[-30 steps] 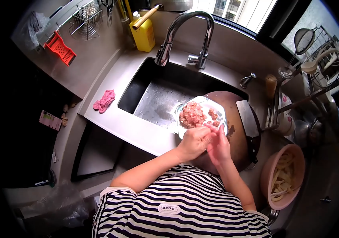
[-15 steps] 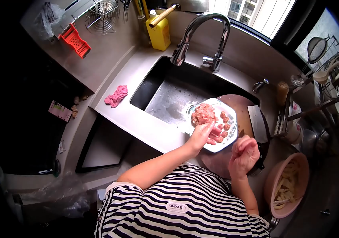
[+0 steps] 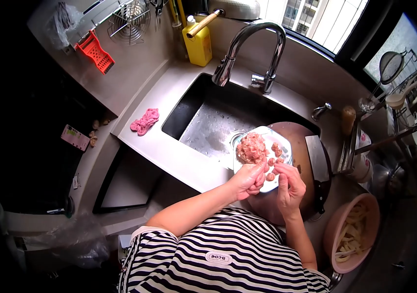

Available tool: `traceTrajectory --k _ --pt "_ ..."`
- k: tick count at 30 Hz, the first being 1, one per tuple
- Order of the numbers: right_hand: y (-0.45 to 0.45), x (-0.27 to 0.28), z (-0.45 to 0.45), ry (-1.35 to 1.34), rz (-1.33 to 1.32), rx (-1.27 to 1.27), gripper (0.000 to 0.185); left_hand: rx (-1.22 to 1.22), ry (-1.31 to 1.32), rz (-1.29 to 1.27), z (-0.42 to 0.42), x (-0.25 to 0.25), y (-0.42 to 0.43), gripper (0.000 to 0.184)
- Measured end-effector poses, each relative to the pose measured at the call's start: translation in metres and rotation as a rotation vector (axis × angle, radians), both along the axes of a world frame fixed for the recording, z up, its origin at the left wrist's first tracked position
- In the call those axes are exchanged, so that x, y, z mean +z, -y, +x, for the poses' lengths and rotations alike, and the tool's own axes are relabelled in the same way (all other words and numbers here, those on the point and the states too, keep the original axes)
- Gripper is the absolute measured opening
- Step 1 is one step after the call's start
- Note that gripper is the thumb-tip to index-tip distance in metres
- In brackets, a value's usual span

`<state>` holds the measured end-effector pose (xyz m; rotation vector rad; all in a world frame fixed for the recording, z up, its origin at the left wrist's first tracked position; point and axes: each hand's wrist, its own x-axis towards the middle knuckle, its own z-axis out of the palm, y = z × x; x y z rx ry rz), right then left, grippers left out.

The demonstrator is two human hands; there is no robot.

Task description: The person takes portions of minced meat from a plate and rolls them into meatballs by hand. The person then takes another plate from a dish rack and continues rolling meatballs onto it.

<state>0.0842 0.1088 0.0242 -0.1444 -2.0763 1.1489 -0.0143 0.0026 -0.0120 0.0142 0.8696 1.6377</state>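
A white plate [image 3: 286, 146] holds a mound of minced meat [image 3: 251, 148] and several small meatballs [image 3: 278, 150]. It rests on a round board [image 3: 294, 131] beside the sink. My left hand [image 3: 249, 180] is closed at the plate's near left edge, below the mound; what it holds, if anything, is hidden. My right hand [image 3: 290, 186] is over the plate's near right edge, its fingers curved and apart from the thumb, with nothing seen between them. A cleaver [image 3: 317, 158] lies on the board to the right of the plate.
The sink [image 3: 208, 124] with a tall tap [image 3: 274, 53] lies beyond the plate. A pink cloth [image 3: 145, 122] is on the counter at left. At right stand a pink basin [image 3: 338, 229] of pale strips and a dish rack [image 3: 389, 122]. A yellow bottle [image 3: 199, 46] is behind.
My right hand has come in from the right to the plate's near edge, and its fingers have opened. My left hand has drawn down slightly and closed. Another meatball was added during the last second.
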Motion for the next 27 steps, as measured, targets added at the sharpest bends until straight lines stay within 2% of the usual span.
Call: traceTrajectory --k 2,4,5,7,8,10,11,12,15,18,20,22,23,24,27 --pt "0.001 -0.013 0.001 0.021 -0.372 0.046 0.019 0.07 -0.103 0.009 0.005 0.003 -0.002 0.047" --pt "0.003 -0.026 0.004 0.072 -0.778 0.092 0.026 0.099 -0.35 0.062 0.006 -0.004 -0.004 0.053" --pt "0.005 -0.033 0.003 0.062 -0.978 0.112 0.035 0.172 -0.442 0.132 0.011 -0.002 -0.012 0.049" --pt "0.005 -0.042 0.002 0.089 -1.324 0.222 0.041 0.162 -0.724 0.162 0.016 -0.005 -0.013 0.043" --pt "0.005 -0.048 0.0 0.097 -1.483 0.267 0.044 0.265 -1.067 0.192 0.018 0.002 -0.013 0.035" --pt "0.008 -0.056 -0.005 0.123 -1.684 0.323 0.05 0.257 -1.716 0.228 0.014 0.003 -0.015 0.028" --pt "0.012 -0.052 -0.004 0.079 -1.704 0.391 0.049 0.117 -1.745 0.072 0.021 0.015 -0.011 0.031" --pt "0.016 -0.046 -0.003 0.036 -1.724 0.458 0.049 0.112 -1.805 0.067 0.022 0.017 -0.011 0.033" --pt "0.012 -0.042 -0.007 -0.002 -1.83 0.28 0.045 0.105 -2.0 0.077 0.02 0.014 -0.013 0.041" --pt "-0.004 -0.046 -0.001 0.073 -1.877 0.261 0.039 0.008 -1.808 0.086 0.013 0.02 -0.006 0.04" --pt "-0.011 -0.047 0.001 0.045 -1.843 0.277 0.034 0.129 -1.499 0.147 0.006 0.023 -0.005 0.032" --pt "-0.01 -0.026 0.011 -0.005 -1.706 0.378 0.037 0.206 -1.003 0.121 0.006 0.03 -0.003 0.029" --pt "0.001 0.0 0.012 -0.042 -1.595 0.27 0.039 0.158 -1.004 0.024 0.002 0.029 -0.004 0.03" --pt "0.01 0.02 0.014 -0.149 -1.405 0.298 0.045 0.16 -0.917 0.07 -0.002 0.012 -0.007 0.035" --pt "0.023 0.041 0.021 -0.35 -0.662 0.073 0.061 0.037 -0.421 0.032 -0.003 0.003 -0.007 0.041"
